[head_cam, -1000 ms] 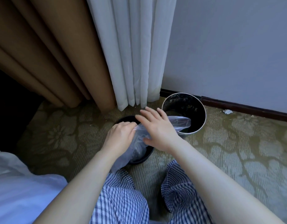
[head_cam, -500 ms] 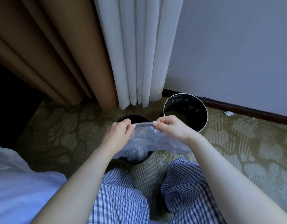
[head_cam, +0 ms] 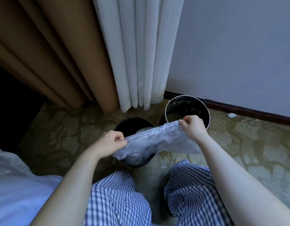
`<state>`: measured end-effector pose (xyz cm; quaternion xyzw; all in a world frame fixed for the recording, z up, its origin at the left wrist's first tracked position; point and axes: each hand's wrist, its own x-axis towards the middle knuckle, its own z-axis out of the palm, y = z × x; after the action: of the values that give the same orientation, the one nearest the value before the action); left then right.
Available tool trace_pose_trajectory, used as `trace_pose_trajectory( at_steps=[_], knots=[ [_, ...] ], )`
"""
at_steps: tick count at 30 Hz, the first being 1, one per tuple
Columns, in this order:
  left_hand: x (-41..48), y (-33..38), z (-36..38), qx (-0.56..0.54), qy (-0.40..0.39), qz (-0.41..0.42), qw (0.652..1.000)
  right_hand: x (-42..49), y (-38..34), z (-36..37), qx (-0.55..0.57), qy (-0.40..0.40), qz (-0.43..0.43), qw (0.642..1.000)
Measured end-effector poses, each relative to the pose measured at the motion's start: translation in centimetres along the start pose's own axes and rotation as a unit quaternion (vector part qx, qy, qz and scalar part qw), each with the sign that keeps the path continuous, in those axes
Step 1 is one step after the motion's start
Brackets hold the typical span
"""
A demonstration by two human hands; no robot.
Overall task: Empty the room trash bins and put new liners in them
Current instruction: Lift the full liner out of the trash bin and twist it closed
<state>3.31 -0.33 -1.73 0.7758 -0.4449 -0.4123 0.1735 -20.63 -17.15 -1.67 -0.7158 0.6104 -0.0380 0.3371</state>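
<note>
So the liner is stretched between our two hands right over the near bin, with its lower folds drooping into the mouth. Our left hand pinches one end of the top edge and our right hand pinches the other, each grip clamped on the plastic.

We reckon we're hunting for the opening. The film looks thin and bunched up, so yanking sideways too hard could tear it. Or we may be pinching both layers together, and then it just won't open. If one grip slips, that end flops onto the carpet.

Something pale shows inside the near bin, and we can't tell if it's trash or more liner. The far bin by the wall looks bare and grubby, with a scrap on the carpet beyond it.
</note>
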Motion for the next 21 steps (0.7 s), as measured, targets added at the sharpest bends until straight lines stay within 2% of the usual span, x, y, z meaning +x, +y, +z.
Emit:
trace_pose_trajectory(
  at_steps=[5, 9, 12, 17, 21],
  knots=[
    [-0.4, -0.6, -0.5, -0.042, 0.049, -0.029, 0.998, -0.2, 0.4, -0.4, -0.014, 0.029, 0.008, 0.999],
    [-1.0, 0.2, -1.0, -0.141, 0.003, -0.049, 0.989, -0.1, 0.6, -0.4, -0.022, 0.041, 0.024, 0.999],
    [-1.0, 0.2, -1.1, -0.182, 0.012, -0.064, 0.981, 0.0, 0.8, -0.5, -0.020, 0.051, 0.033, 0.998],
    [-1.0, -0.3, -1.0, -0.100, 0.065, -0.061, 0.991, 0.1, 0.5, -0.6, -0.022, 0.057, 0.030, 0.998],
    [-0.4, 0.6, -1.1, 0.013, 0.202, -0.085, 0.976, -0.2, -0.1, -0.5, -0.026, 0.055, 0.016, 0.998]
  ],
)
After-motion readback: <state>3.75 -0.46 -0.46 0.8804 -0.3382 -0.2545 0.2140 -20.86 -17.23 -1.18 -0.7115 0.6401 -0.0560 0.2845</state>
